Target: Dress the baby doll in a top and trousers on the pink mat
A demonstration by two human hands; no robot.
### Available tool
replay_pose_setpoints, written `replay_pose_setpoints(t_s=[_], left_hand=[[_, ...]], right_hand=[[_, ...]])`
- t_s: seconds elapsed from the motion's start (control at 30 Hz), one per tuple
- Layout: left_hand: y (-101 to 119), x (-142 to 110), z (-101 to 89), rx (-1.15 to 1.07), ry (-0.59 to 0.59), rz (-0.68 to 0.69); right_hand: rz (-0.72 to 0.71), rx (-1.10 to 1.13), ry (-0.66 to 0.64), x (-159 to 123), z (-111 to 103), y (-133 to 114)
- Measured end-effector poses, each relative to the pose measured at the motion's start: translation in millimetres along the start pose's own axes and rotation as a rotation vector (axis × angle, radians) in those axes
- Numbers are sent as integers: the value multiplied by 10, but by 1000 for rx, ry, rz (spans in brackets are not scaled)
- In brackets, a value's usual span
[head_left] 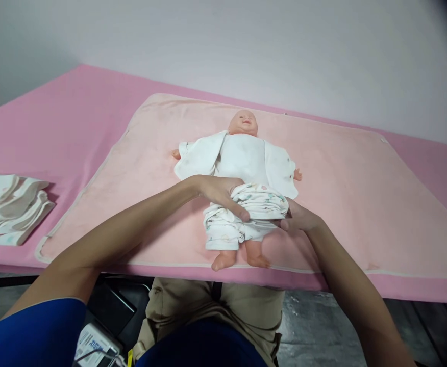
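A baby doll (243, 122) lies on its back, head away from me, in an opened white jacket (280, 163) and printed baby pants (259, 201). The pants are bunched around its hips and legs, with both feet sticking out of the cuffs. My left hand (223, 193) is closed on the pants' upper left side, thumb on top and fingers hidden behind the cloth. At the right edge of the waistband, my right hand (302, 216) pinches the fabric between thumb and fingers.
Under the doll a pale pink blanket (361, 204) covers much of the pink table (55, 122). Folded printed cloths (15, 209) lie at the left. A wall (246, 51) rises behind. Below the front edge, a white box (95, 346) sits near my legs.
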State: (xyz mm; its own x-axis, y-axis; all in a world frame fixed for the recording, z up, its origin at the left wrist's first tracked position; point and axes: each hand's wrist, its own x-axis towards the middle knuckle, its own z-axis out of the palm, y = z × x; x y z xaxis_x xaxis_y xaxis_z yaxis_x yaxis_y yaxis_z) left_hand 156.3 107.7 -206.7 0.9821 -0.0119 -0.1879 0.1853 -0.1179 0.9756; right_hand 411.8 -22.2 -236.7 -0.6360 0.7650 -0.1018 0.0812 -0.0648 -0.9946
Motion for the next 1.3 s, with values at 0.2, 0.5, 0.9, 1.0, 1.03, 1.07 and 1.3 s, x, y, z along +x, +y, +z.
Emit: replay_pose_setpoints(t_s=[0.2, 0.5, 0.9, 1.0, 1.03, 1.07, 1.3], left_hand=[[104, -2, 97, 22, 102, 90], [211, 44, 348, 458, 110, 60], [291, 23, 713, 909, 25, -161], [268, 38, 740, 916, 11, -93], [262, 44, 743, 915, 6, -77], [257, 50, 742, 916, 1, -67], [227, 76, 736, 893, -30, -21]], right_hand=[[8, -151, 261, -3, 77, -207], [173, -324, 1069, -153, 1546, -175], [231, -322, 1447, -260, 2274, 405], [258, -384, 1504, -269, 2290, 485], [264, -387, 1516, -264, 2301, 497], [266, -379, 1523, -258, 2310, 502], [220, -324, 1481, -243, 2273, 467]])
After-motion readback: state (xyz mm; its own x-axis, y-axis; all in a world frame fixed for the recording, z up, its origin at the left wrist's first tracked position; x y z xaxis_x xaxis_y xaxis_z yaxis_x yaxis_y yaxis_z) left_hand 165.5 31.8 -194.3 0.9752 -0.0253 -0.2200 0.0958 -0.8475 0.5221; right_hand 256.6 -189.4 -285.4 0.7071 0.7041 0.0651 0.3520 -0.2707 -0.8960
